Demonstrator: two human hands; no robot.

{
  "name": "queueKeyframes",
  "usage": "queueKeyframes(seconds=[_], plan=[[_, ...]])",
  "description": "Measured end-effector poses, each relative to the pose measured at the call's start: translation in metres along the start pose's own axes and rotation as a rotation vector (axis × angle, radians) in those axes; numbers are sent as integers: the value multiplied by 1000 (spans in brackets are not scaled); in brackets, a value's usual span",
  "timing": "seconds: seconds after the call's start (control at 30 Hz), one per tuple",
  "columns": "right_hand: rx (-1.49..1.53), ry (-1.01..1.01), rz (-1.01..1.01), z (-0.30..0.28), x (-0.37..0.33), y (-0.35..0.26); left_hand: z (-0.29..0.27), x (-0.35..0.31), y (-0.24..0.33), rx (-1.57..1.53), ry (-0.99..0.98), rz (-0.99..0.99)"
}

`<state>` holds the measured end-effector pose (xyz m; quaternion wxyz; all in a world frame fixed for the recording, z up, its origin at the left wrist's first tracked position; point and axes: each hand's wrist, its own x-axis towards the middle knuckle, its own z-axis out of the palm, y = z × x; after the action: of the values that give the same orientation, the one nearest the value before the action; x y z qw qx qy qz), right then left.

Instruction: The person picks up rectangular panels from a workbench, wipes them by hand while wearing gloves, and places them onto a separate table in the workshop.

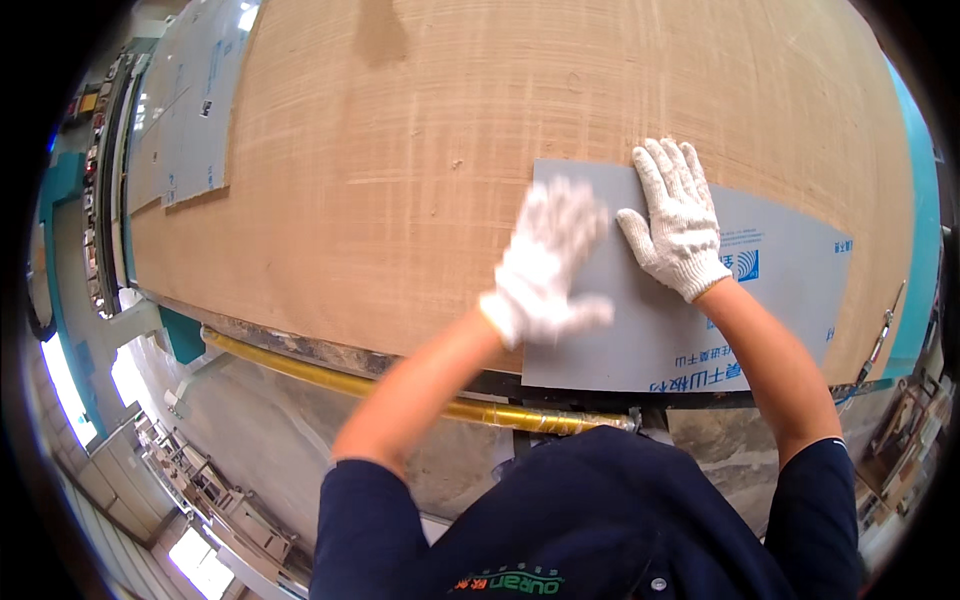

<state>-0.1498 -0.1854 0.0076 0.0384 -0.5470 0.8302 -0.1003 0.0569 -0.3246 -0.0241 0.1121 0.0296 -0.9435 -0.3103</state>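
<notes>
A grey sheet [610, 345] with blue printing lies flat near the front edge of a large wooden board [350, 190]. My right hand [680, 225], in a white knitted glove, rests on the sheet with its fingers stretched out, their tips around the sheet's far edge. At the sheet's left edge is my left hand [548, 262], gloved the same way. Motion smears it, but its fingers are extended and the thumb stands apart. Neither hand holds anything. Whether the left palm touches the sheet I cannot tell.
Other printed, film-covered sheets [200, 110] lie at the board's far left. A yellow bar [330, 378] runs along the front edge. Close to the right edge lies a thin pen-like tool [880, 340], beside a teal strip [915, 220]. Machinery and stacked goods stand beyond the left side.
</notes>
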Motion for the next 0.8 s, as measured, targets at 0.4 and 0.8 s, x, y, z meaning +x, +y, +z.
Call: queueKeyframes(seconds=[0.4,0.8], plan=[[60,24,3,3,-5,3,-37,177,-38,-19,77,-123],[8,85,-10,5,2,-1,-48,43,-57,40,335,-146]])
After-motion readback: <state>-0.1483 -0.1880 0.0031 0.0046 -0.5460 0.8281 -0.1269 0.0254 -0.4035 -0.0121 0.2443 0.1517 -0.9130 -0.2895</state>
